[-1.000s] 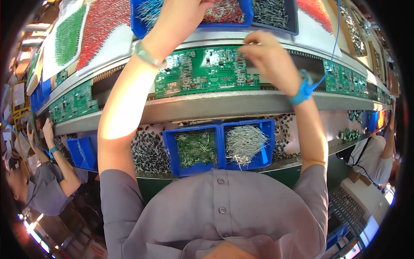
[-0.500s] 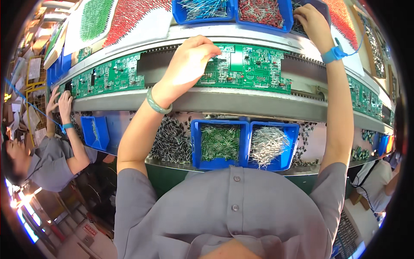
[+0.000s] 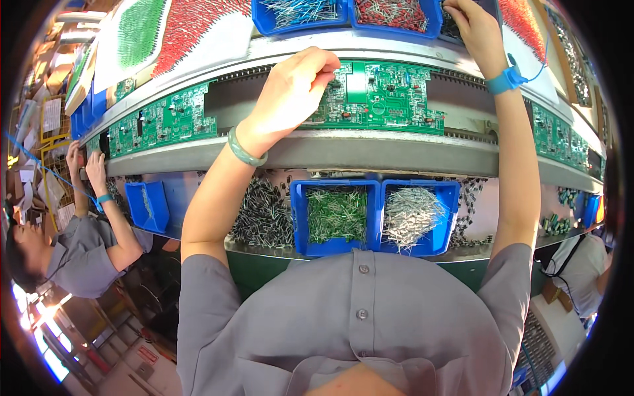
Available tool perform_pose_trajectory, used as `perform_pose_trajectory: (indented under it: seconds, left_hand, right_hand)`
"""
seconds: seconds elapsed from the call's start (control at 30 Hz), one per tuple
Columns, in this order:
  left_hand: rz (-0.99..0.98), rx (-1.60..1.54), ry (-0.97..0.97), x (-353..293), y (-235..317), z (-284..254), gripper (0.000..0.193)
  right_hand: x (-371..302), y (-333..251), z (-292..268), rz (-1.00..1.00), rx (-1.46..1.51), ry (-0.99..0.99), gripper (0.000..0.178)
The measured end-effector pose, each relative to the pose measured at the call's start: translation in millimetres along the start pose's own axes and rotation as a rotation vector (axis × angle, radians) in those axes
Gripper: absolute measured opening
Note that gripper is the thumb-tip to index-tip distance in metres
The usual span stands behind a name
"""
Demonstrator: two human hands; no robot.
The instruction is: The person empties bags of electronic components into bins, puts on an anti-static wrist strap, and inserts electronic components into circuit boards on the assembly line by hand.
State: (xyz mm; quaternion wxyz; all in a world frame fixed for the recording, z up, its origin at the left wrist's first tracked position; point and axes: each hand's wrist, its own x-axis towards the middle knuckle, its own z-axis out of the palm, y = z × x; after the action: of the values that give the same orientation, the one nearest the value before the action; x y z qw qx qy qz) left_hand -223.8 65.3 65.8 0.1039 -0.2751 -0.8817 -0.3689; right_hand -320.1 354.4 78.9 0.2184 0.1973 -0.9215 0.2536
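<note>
My left hand (image 3: pixel 290 92) is over the green circuit board (image 3: pixel 403 99) on the rail in front of me. Its thumb and forefinger are pinched together at the board's far left part; whatever they hold is too small to make out. Far to the right, my right hand (image 3: pixel 477 30) reaches to a bin of dark small parts (image 3: pixel 450 28). Its fingers are bent together at the picture's upper edge, and their tips' contents cannot be seen. Beside that bin stand a blue bin of red leaded components (image 3: pixel 389 14) and one of blue leaded components (image 3: pixel 297 12).
Nearer me are blue bins of green components (image 3: pixel 337 214) and pale components (image 3: pixel 413 214), with a heap of black parts (image 3: pixel 261 214) beside them. More boards (image 3: pixel 162 119) lie along the rail. A co-worker (image 3: pixel 86 247) works at the left. A blue wrist strap (image 3: pixel 505 80) trails a cord.
My left fingertips have shifted slightly farther away over the board. My right hand has moved a little farther away at the dark parts bin. The whole view has shifted slightly.
</note>
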Motion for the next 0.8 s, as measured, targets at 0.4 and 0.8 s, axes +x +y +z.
perform_pose_trajectory:
  seconds: [0.4, 0.8]
  left_hand:
    - [0.008, -0.009, 0.0, -2.0, -1.2, -1.7, 0.016]
    - [0.027, -0.01, -0.017, -0.4, -4.0, -2.9, 0.015]
  right_hand:
    - [-0.4, 4.9, 2.2, -0.021, 0.023, 0.063, 0.006]
    - [-2.9, 3.7, 0.5, 0.121, 0.152, 0.08, 0.011]
